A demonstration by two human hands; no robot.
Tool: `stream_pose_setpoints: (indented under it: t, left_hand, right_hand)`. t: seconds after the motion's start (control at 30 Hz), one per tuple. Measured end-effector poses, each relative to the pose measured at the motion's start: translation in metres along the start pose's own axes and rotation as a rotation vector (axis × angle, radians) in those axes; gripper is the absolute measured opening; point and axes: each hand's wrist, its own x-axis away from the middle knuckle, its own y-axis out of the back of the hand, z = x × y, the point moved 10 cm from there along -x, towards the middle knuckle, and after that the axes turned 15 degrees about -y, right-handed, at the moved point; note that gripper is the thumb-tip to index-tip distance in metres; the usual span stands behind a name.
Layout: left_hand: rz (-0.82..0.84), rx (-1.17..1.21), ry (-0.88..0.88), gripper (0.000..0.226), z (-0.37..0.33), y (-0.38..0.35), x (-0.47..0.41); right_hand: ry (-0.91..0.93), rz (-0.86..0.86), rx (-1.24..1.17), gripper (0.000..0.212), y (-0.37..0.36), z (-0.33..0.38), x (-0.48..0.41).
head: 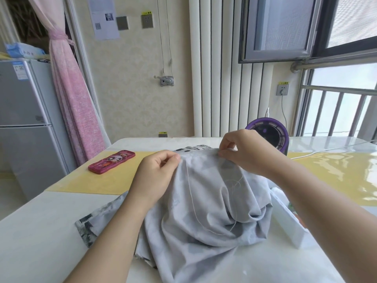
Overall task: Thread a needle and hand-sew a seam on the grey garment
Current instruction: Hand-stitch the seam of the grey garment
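One grey garment (204, 211) lies heaped in the middle of the table (40, 231). Its lower folds run off toward the near edge and its top edge is lifted toward the far edge. A white thread (190, 193) trails down the cloth from that raised edge and loops across the folds. No needle can be made out.

The left hand (157, 174) comes in from the near left with its fingers curled, and thumb and forefinger pinch the raised edge at its left end. The right hand (242, 150) reaches over from the near right with its wrist bent down. Its thumb and forefinger pinch the same edge further right, and whether anything else sits between them cannot be told.

A white box (285, 217) stands just beside the garment on the right. A red phone case (111, 162) printed with a cartoon face lies on the yellow mat (98, 180) toward the far left corner. A purple fan (269, 133) stands at the far edge behind the right hand. The print on the wall sheet (104, 17) and the fridge sticker (19, 71) is too small to read.
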Motion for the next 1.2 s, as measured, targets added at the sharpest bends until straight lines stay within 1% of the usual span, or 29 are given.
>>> stream_pose_setpoints:
  t: [0.13, 0.23, 0.3, 0.33, 0.4, 0.47, 0.53, 0.57, 0.67, 0.73, 0.8, 0.87, 0.93, 0.97, 1.03, 1.2]
  left_hand:
    - [-0.027, -0.343, -0.246, 0.019, -0.032, 0.009, -0.006]
    - [0.015, -0.471, -0.416, 0.018, -0.054, 0.014, -0.012]
    - [0.073, -0.506, -0.500, 0.025, -0.060, 0.015, -0.017]
    - [0.103, -0.519, -0.502, 0.029, -0.056, 0.015, -0.019]
    - [0.183, -0.565, -0.431, 0.031, -0.033, 0.009, -0.020]
    - [0.273, -0.591, -0.336, 0.021, -0.006, -0.004, -0.013]
    - [0.299, -0.536, -0.257, 0.008, 0.012, -0.015, -0.001]
    - [0.292, -0.503, -0.229, 0.005, 0.017, -0.018, 0.004]
    - [0.220, -0.468, -0.191, 0.009, 0.021, -0.017, 0.011]
    - [0.183, -0.457, -0.203, 0.009, 0.016, -0.013, 0.010]
    - [0.164, -0.445, -0.214, 0.009, 0.010, -0.011, 0.008]
    - [0.147, -0.432, -0.226, 0.011, 0.005, -0.008, 0.008]
    - [0.143, -0.425, -0.234, 0.014, 0.002, -0.005, 0.007]
    - [0.142, -0.425, -0.239, 0.014, 0.002, -0.003, 0.008]
    - [0.134, -0.427, -0.247, 0.011, 0.002, 0.003, 0.009]
    - [0.070, -0.420, -0.258, 0.006, -0.003, 0.019, 0.010]
  right_hand:
    - [0.009, -0.036, -0.028, 0.008, 0.006, 0.005, 0.001]
    - [0.025, -0.058, -0.032, 0.007, 0.019, 0.008, 0.002]
    - [0.032, -0.056, -0.028, 0.006, 0.023, 0.009, 0.004]
    - [0.028, -0.048, -0.019, 0.006, 0.021, 0.008, 0.005]
    - [0.004, -0.022, 0.032, 0.006, 0.006, 0.000, 0.003]
    - [-0.060, 0.000, 0.125, 0.007, -0.018, -0.017, 0.000]
    - [-0.132, 0.022, 0.199, 0.012, -0.039, -0.037, 0.000]
    - [-0.158, 0.031, 0.220, 0.012, -0.046, -0.045, 0.001]
    - [-0.180, 0.021, 0.218, 0.010, -0.042, -0.047, 0.003]
    - [-0.126, 0.000, 0.168, 0.011, -0.029, -0.030, 0.004]
    - [-0.041, 0.002, 0.114, 0.021, -0.021, -0.005, 0.006]
    - [0.014, 0.067, 0.082, 0.029, -0.026, 0.017, 0.008]
    - [0.018, 0.160, 0.102, 0.033, -0.041, 0.025, 0.008]
    - [0.005, 0.198, 0.118, 0.031, -0.049, 0.025, 0.007]
    - [-0.024, 0.220, 0.116, 0.020, -0.055, 0.021, 0.005]
    - [-0.035, 0.159, -0.004, 0.008, -0.046, 0.013, 0.000]
